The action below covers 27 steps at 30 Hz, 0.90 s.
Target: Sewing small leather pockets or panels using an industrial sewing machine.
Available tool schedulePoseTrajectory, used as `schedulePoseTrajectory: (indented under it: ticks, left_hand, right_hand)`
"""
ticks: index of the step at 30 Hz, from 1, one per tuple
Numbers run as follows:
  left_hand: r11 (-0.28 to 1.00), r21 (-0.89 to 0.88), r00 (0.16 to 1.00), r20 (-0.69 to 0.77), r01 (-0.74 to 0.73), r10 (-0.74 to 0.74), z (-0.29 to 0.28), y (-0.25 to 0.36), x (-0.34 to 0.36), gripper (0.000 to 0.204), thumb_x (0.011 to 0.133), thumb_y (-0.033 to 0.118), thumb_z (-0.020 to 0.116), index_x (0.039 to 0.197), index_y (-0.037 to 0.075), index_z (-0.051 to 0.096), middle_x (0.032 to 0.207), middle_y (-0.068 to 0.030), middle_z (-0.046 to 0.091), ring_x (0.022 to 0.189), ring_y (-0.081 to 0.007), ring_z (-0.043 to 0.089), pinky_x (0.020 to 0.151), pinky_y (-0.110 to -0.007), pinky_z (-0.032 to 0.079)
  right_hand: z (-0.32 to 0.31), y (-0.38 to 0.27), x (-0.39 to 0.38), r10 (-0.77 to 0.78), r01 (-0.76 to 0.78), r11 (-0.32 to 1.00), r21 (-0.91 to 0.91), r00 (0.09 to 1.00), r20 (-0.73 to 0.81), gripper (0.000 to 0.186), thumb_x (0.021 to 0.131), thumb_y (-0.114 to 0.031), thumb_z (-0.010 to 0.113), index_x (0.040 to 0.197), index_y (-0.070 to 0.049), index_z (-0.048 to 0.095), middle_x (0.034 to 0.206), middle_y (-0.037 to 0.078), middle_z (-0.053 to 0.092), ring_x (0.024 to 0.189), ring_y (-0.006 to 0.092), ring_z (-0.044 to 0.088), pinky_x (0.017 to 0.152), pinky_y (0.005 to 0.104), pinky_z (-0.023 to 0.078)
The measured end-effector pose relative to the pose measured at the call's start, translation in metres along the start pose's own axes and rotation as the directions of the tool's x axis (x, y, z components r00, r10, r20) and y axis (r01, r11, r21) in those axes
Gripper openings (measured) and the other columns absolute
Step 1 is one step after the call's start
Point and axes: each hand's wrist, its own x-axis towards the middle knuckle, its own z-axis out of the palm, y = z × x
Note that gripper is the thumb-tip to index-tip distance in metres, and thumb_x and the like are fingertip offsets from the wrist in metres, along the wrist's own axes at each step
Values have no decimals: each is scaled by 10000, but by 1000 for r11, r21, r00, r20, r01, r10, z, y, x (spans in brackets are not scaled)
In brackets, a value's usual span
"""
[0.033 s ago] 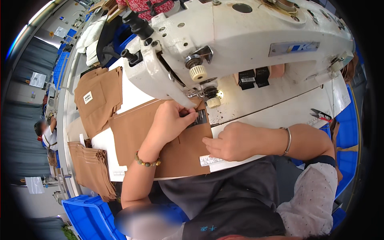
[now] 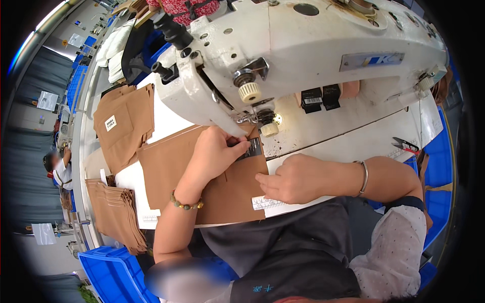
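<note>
A flat brown fabric piece (image 2: pixel 172 169) lies on the table, its far corner beneath the sewing machine's needle area (image 2: pixel 255 118). On that corner sits a small black label (image 2: pixel 254 148) with pale print. My left hand (image 2: pixel 214 151) rests on the cloth, thumb and fingers pinched together at the label's left edge, close to the presser parts. Over the fabric's right edge, my right hand (image 2: pixel 293 179) is closed, fingers curled and fingertips at the cloth. What lies under its fingers is partly hidden. A white ruler strip (image 2: pixel 268 203) shows below that hand.
The white sewing machine (image 2: pixel 313 45) arches over the far side. More black labels (image 2: pixel 311 100) lie beneath its arm. Red-handled thread snips (image 2: pixel 405 146) are at the right. Brown fabric stacks (image 2: pixel 118 126) stand left. Blue crates (image 2: pixel 113 270) flank the table; another person (image 2: pixel 63 169) sits far left.
</note>
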Motion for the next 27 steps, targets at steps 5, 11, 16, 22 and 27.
schedulePoseTrajectory:
  ticks: [5,11,16,22,27]
  left_hand:
    - [996,91,1000,-5,-9,10,0,5,2,127,863,76,756,837,-34,699,709,25,626,669,-38,515,601,-231,439]
    - [992,93,994,-55,-84,90,4,-2,1,129,846,83,763,828,-31,705,665,27,614,626,-38,494,565,-241,423]
    - [993,104,996,-58,-57,63,3,0,1,136,835,92,771,811,-27,708,658,9,627,617,-43,513,561,-245,435]
    - [991,134,998,-65,-8,17,4,2,1,137,821,83,781,799,-30,707,659,-6,641,608,-53,532,564,-246,446]
    - [993,115,998,-63,-17,25,5,1,1,137,814,77,785,802,-37,710,652,-9,645,600,-58,539,556,-252,451]
  right_hand:
    - [-6,-5,-2,49,-41,998,-57,989,140,314,891,-268,705,999,26,711,1033,148,744,555,132,642,457,296,510]
    - [-5,-5,-2,51,-41,997,-67,987,152,301,889,-268,710,979,19,717,1019,146,745,549,129,643,453,291,507]
    - [-5,-4,-1,42,-36,998,-47,990,134,294,885,-265,717,966,17,717,1017,145,743,535,128,629,443,286,495]
    - [-5,-3,0,46,-46,999,2,995,93,252,810,-213,687,902,21,711,973,153,734,545,153,640,437,307,492]
    - [-16,7,6,81,-97,987,124,988,134,200,753,-146,651,904,-30,711,975,78,702,626,179,678,477,336,510]
